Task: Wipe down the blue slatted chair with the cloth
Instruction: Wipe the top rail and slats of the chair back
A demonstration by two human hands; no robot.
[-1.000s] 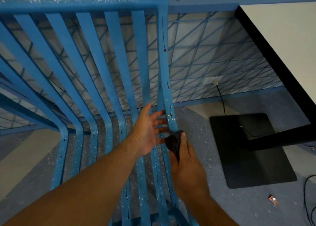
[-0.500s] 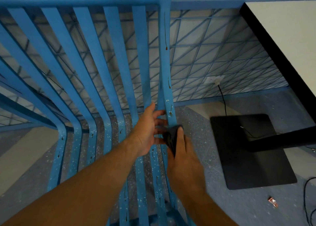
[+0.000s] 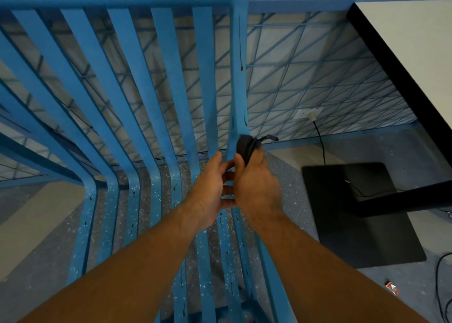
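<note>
The blue slatted chair [image 3: 137,83] fills the left and middle of the head view, its slats speckled white and streaked with dark drips. My right hand [image 3: 256,183] grips a bunched dark cloth [image 3: 245,146] and presses it against the rightmost slat near the bend of the backrest. My left hand [image 3: 210,188] is right beside it, thumb and fingers curled around the same slat just below the cloth. The two hands touch each other.
A white table with a black edge [image 3: 396,61] stands at the right on a black base plate [image 3: 354,212]. A black cable [image 3: 320,139] runs from a wall socket down to it. A small wrapper [image 3: 391,289] lies on the speckled floor.
My right hand slid the cloth up the rightmost slat. My left hand went from open fingers beside the slat to a hold around it.
</note>
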